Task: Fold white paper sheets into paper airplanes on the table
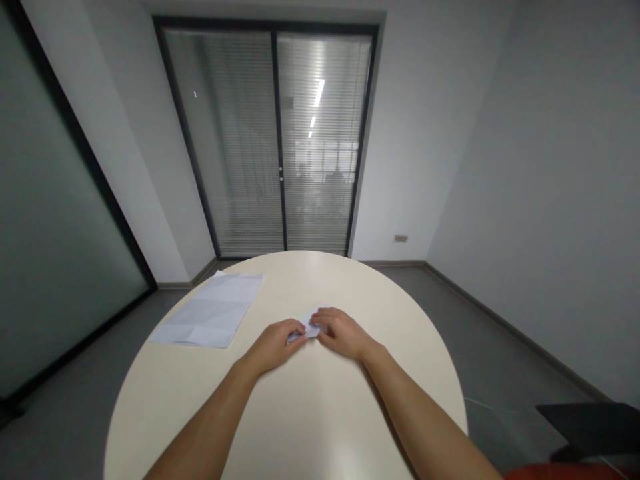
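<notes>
Head view: small white paper piece [312, 329] mid-way on round cream table [300, 420]; handling looks unfinished. Left hand [278, 341] pinches its left end, right hand [345, 333] its right. Large creased white rectangular paper [213, 310] lies apart, leftward, untouched.

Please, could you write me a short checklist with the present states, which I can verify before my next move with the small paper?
1. Left hand at the small paper: ok, fingers at its left end.
2. Right hand at it: ok, fingers at its right end.
3. Larger paper apart from both hands: ok, it lies to the left.
4. Larger paper smooth: not ok, creases show.
5. Small paper's edges aligned: cannot tell, fingers cover parts.
</notes>
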Demonstrator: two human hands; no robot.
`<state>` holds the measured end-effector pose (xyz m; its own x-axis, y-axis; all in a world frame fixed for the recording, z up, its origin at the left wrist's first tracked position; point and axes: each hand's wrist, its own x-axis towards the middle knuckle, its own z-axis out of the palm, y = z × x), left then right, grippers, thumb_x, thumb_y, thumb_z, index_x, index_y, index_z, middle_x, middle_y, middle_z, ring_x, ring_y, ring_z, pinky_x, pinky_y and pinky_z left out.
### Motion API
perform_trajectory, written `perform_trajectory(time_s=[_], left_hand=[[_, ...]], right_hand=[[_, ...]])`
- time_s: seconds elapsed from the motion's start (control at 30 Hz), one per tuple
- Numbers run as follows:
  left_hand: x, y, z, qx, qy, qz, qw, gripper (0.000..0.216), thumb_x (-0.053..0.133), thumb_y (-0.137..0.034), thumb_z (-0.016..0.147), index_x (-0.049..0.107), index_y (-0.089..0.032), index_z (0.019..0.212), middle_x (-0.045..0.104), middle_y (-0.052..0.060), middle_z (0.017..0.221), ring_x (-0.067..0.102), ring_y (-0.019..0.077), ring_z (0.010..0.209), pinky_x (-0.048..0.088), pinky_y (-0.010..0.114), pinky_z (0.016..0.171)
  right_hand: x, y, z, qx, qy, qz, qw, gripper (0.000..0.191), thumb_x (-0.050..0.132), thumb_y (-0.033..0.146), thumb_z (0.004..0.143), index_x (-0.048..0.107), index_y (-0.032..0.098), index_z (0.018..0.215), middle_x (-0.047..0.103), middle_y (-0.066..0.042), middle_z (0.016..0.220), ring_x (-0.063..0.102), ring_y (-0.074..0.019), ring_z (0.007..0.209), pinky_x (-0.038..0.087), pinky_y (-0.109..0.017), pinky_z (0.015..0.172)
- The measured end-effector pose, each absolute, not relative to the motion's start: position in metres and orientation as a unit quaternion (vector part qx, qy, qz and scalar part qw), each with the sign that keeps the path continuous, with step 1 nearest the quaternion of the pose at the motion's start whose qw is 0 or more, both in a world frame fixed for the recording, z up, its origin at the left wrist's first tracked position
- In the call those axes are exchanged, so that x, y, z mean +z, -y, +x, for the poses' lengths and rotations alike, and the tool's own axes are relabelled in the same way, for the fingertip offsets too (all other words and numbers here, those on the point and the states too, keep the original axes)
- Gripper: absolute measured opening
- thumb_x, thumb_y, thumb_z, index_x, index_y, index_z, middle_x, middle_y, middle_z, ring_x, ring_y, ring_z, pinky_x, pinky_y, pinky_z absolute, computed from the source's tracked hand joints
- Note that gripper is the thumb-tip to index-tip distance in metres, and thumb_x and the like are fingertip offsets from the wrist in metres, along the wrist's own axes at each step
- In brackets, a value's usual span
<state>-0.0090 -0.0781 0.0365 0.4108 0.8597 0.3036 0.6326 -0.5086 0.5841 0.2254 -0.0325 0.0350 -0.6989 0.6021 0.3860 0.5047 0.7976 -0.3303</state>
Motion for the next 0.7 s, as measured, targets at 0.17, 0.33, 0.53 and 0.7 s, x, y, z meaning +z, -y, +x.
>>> perform_trajectory(time_s=[0.17, 0.33, 0.53, 0.7], left_hand=[[0.040, 0.079, -0.006, 0.299, -0.444, 0.818, 0.210, 0.022, 0.056, -0.036, 0.094, 0.072, -0.023, 0.102, 0.074, 0.004, 0.105, 0.067, 0.0189, 0.096, 0.049, 0.028, 0.089], [0.038, 0.077, -0.008, 0.301, -0.469, 0.810, 0.184, 0.021, 0.060, -0.035, 0.091, 0.071, -0.022, 0.103, 0.074, 0.005, 0.103, 0.066, 0.0211, 0.095, 0.049, 0.030, 0.087], [0.033, 0.072, -0.015, 0.315, -0.515, 0.786, 0.131, 0.018, 0.056, -0.027, 0.090, 0.070, -0.022, 0.101, 0.074, 0.006, 0.102, 0.067, 0.0221, 0.096, 0.048, 0.031, 0.086], [0.033, 0.068, -0.015, 0.345, -0.544, 0.754, 0.128, 0.019, 0.053, -0.031, 0.092, 0.070, -0.022, 0.094, 0.075, 0.004, 0.091, 0.067, 0.0212, 0.085, 0.048, 0.030, 0.077]], right_hand=[[0.029, 0.027, 0.229, 0.109, 0.908, -0.334, 0.228, 0.025, 0.055, 0.019, 0.093, 0.073, 0.024, 0.110, 0.074, -0.006, 0.116, 0.064, -0.0225, 0.113, 0.038, -0.043, 0.108], [0.036, 0.029, 0.229, 0.103, 0.891, -0.386, 0.216, 0.024, 0.051, 0.026, 0.099, 0.073, 0.021, 0.106, 0.076, -0.007, 0.105, 0.066, -0.0201, 0.097, 0.044, -0.031, 0.088], [0.046, 0.033, 0.229, 0.066, 0.867, -0.450, 0.201, 0.028, 0.047, 0.033, 0.102, 0.071, 0.019, 0.097, 0.074, -0.007, 0.089, 0.064, -0.0190, 0.085, 0.041, -0.027, 0.075], [0.046, 0.035, 0.228, 0.094, 0.857, -0.448, 0.237, 0.030, 0.047, 0.037, 0.101, 0.072, 0.020, 0.103, 0.074, -0.007, 0.095, 0.066, -0.0200, 0.090, 0.044, -0.028, 0.080]])
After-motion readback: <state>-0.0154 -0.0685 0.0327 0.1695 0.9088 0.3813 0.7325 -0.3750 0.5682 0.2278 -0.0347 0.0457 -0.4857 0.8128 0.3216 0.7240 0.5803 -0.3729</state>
